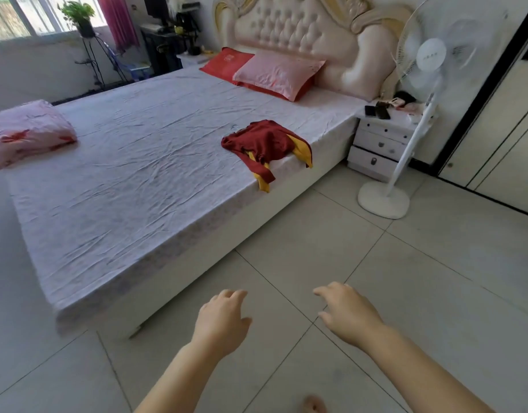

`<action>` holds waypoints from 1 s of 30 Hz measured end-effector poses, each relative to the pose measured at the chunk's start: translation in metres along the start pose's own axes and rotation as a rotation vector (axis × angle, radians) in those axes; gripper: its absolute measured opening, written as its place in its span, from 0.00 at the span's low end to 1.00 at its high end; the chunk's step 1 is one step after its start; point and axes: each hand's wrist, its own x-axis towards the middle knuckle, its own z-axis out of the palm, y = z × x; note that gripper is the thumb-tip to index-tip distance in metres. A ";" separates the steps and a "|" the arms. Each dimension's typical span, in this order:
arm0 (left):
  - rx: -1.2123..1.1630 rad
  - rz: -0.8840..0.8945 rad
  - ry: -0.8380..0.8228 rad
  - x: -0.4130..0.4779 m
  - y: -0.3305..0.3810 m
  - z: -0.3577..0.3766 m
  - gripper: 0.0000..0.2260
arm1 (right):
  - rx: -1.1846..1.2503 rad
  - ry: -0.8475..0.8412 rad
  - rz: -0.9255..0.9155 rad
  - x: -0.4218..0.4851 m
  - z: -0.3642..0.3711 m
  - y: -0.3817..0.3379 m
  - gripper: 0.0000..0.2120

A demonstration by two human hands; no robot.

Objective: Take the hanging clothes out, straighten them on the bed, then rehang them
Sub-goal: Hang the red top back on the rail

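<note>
Danger comes mainly from the right edge of the bed (137, 189); the red garment (265, 141) with yellow lining lies crumpled there, and one sleeve hangs over the side toward the floor (376, 278); I judge that a pull on this sleeve alone can drag the whole piece down. Something small and clear at its far side may be a hanger hook, but I cannot tell; if it is, it can catch the sheet during smoothing. The standing fan (429, 61) is near the garment on the right; a wide arm movement can knock it.

The left hand (224, 317) and the right hand (349, 314) hang over the floor, well apart from the garment; the fingers (233, 293) are loosely spread and hold nothing.

The nightstand (382, 141) has its drawers closed, so their contents are hidden; dark flat things and some small items lie on its top. The wardrobe (495, 129) at the far right shows only closed panels; what hangs inside I cannot see.
</note>
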 end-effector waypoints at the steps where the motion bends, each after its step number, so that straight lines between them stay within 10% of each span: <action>1: -0.003 -0.001 -0.002 0.018 0.008 -0.007 0.25 | 0.006 -0.014 -0.003 0.016 -0.010 0.007 0.21; 30: -0.148 -0.041 -0.029 0.583 0.036 -0.198 0.19 | -0.012 -0.137 0.010 0.553 -0.232 0.124 0.22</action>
